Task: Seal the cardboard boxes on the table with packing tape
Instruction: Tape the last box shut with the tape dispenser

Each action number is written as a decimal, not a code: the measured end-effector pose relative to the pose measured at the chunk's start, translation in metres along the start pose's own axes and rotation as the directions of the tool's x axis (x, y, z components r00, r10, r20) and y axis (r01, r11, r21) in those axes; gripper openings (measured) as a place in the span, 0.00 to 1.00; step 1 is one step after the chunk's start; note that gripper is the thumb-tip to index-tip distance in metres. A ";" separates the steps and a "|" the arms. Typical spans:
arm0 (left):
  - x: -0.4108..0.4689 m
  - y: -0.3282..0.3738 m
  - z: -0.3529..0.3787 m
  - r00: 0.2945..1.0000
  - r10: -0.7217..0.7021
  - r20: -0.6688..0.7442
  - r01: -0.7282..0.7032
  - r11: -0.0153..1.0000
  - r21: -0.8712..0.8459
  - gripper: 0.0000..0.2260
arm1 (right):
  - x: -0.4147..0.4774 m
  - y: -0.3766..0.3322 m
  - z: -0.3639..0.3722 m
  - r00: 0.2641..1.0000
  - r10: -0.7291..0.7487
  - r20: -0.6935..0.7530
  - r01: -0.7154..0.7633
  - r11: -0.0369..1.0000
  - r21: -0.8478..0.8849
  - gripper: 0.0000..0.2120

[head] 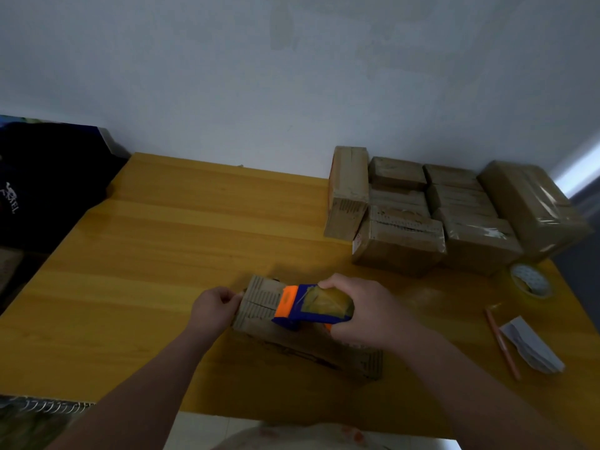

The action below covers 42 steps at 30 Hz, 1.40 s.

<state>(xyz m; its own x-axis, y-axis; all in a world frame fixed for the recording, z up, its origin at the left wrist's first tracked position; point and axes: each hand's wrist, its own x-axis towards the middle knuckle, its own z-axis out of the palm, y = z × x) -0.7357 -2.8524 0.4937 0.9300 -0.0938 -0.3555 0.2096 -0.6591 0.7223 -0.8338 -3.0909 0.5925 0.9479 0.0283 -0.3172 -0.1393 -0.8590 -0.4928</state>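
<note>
A long cardboard box [259,302] lies near the front of the yellow wooden table [162,254]. My left hand [214,308] grips the box's left end. My right hand [363,311] holds a blue and orange tape dispenser [305,306] with a roll of clear tape, pressed on top of the box. The box's right part is partly hidden under my right hand and forearm.
Several taped cardboard boxes [422,216] are stacked at the back right against the wall. A spare tape roll [531,280], an orange pen [501,342] and a folded paper [532,344] lie at the right edge. A dark bag [48,183] sits off the table's left.
</note>
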 end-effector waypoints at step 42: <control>-0.032 0.026 0.021 0.873 0.271 0.405 -0.487 0.483 0.727 0.53 | -0.053 0.096 -0.019 0.997 -0.046 0.058 0.041 0.996 0.075 0.34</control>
<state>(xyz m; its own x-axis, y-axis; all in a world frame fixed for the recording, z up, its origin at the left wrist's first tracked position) -0.7668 -2.8816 0.5114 0.7466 -0.5629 -0.3546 -0.5717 -0.8154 0.0908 -0.8924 -3.1846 0.5775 0.9350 0.0972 -0.3411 -0.1211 -0.8165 -0.5645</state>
